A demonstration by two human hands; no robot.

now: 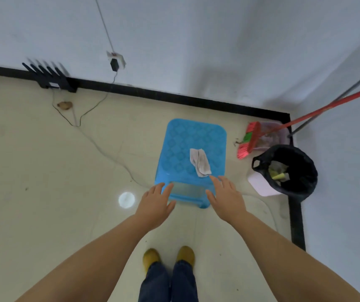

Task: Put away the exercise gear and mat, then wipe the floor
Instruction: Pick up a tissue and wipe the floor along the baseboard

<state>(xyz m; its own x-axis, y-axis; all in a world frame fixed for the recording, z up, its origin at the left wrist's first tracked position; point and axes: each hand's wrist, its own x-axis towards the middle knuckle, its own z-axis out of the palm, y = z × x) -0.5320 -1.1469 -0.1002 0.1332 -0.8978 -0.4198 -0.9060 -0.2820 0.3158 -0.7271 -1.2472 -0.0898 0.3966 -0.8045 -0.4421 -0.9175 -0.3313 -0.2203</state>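
The landmark is a square light-blue plastic stool (191, 147) with a diamond-patterned seat, standing on the cream tiled floor (44, 171) near the room corner.

A crumpled grey-white cleaning cloth (200, 162) lies on the stool seat, toward its near right edge.

Left hand (156, 203): extended toward the near left edge of the stool, fingers straight and spread, holding nothing. Whether the fingertips touch the stool cannot be told.

Right hand (227, 197): extended toward the near right edge of the stool, fingers straight and spread, holding nothing. The tip of the index finger lies just beside the near end of the cloth; contact cannot be confirmed.

Right of the stool: a red-bristled broom with a red handle (249, 140) leans into the corner over a pale dustpan (272, 136), with a grey pole (335, 101) beside it. Nearer on the same side stands a white bin lined with a black plastic bag (292, 171), holding yellow and pale scraps.

Left of the stool: a thin dark cable (100, 144) runs across the floor to a black router with several upright antennas (51, 77) against the black skirting board (174, 97). A black plug adapter (114, 64) sits in a wall socket above it. A small brown object (64, 105) lies near the router.

Below the stool: two yellow shoes (168, 256) and dark blue trouser legs (168, 282).

No legible writing, brand or label is visible on any item.
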